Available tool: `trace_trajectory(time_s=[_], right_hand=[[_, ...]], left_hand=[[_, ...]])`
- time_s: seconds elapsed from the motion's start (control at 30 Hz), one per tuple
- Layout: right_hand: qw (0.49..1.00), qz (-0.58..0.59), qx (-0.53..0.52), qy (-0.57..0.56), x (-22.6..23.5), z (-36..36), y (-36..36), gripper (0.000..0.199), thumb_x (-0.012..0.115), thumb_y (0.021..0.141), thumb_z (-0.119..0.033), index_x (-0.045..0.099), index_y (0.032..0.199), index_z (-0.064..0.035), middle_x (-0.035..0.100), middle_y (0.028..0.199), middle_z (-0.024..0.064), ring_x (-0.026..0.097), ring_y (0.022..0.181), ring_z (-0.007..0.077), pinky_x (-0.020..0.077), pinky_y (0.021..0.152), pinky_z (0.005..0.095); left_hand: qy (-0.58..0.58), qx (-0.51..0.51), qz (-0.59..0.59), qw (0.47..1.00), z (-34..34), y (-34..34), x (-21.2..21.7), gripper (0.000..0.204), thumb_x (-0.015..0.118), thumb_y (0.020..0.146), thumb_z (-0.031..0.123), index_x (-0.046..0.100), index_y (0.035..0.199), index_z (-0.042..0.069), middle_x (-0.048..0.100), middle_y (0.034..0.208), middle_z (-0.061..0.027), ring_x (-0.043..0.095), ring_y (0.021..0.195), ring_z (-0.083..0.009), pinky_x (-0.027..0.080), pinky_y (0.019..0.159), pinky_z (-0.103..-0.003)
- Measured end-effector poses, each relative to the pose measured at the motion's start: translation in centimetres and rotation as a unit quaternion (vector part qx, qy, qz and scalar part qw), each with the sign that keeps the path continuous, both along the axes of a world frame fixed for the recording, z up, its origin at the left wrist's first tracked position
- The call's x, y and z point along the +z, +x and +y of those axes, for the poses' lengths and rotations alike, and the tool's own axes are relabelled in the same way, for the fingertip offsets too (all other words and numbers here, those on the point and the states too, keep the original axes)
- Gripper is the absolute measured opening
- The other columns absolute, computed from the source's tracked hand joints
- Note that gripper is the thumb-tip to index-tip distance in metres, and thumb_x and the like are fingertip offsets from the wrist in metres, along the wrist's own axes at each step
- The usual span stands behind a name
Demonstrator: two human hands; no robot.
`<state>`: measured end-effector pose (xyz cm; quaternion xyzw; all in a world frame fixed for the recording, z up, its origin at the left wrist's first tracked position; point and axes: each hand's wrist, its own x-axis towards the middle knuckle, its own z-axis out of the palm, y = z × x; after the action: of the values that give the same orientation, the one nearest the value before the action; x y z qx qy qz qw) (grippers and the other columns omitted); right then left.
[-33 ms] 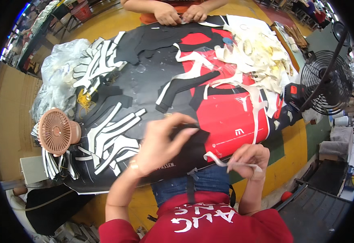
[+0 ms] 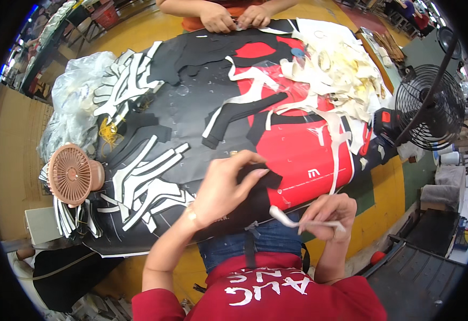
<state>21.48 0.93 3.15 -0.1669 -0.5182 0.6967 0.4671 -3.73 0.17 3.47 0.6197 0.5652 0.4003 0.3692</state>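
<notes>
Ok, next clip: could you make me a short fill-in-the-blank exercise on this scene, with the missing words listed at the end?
1. The piece at the left hand's fingertips is ____ in colour.
2. The right hand holds a strip that is ____ in colour.
3. At the top of the picture, the number of co-worker's hands in view is ____.
4. The pink fan stands toward the picture's ____ side.

Missing words: black; white; two; left.

1 head-worn fisheye looks down at the nearby worktop (image 2: 186,112).
</notes>
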Motion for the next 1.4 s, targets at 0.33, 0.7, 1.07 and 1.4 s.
trace_trajectory(time_s=[0.33, 0.7, 1.07, 1.4], right_hand=[[0.983, -0.174, -0.057, -0.002, -0.3, -1.3, -2.3, 0.048, 0.068, 0.088, 0.007, 0.047, 0.130, 0.0042, 0.071, 0.095, 0.0176, 0.073, 0.086, 0.0241, 0.0596, 0.075, 0.0317], [0.939, -0.325, -0.114, 0.007, -2.2, 0.7, -4.1, 0.032, 0.069, 0.092, 0.001, 0.056, 0.121, 0.0037, 0.070, 0.090, 0.0088, 0.070, 0.085, 0.0134, 0.0544, 0.077, 0.0243], [0.883, -0.442, -0.154, -0.017, -3.2, 4.2, -6.1, 0.042, 0.072, 0.090, -0.003, 0.049, 0.125, -0.0013, 0.065, 0.075, 0.0034, 0.059, 0.062, 0.0051, 0.0408, 0.051, 0.0206], [0.885, -0.440, -0.141, -0.065, -3.3, 5.0, -6.2, 0.047, 0.073, 0.088, 0.000, 0.044, 0.125, -0.0026, 0.065, 0.073, 0.0027, 0.054, 0.058, 0.0016, 0.0393, 0.050, 0.0175]], left_hand=[[-0.180, -0.090, -0.367, 0.908, -3.6, 1.6, 0.2, 0.042, 0.059, 0.101, 0.019, 0.054, 0.136, -0.003, 0.067, 0.112, -0.0122, 0.066, 0.099, -0.0178, 0.050, 0.093, -0.033], [-0.028, 0.074, -0.014, 0.997, -3.1, 1.3, -1.8, 0.010, 0.071, 0.090, 0.002, 0.070, 0.097, -0.004, 0.068, 0.077, -0.0076, 0.060, 0.057, -0.0111, 0.049, 0.056, -0.025], [-0.145, 0.131, -0.021, 0.980, 0.5, 1.7, -3.2, 0.015, 0.072, 0.087, 0.001, 0.065, 0.100, -0.002, 0.064, 0.071, -0.0080, 0.058, 0.053, -0.0124, 0.046, 0.054, -0.028], [-0.126, 0.098, 0.010, 0.987, 0.6, 1.7, -3.3, 0.007, 0.072, 0.085, -0.004, 0.070, 0.091, -0.003, 0.063, 0.075, -0.0037, 0.053, 0.060, -0.0066, 0.044, 0.057, -0.023]])
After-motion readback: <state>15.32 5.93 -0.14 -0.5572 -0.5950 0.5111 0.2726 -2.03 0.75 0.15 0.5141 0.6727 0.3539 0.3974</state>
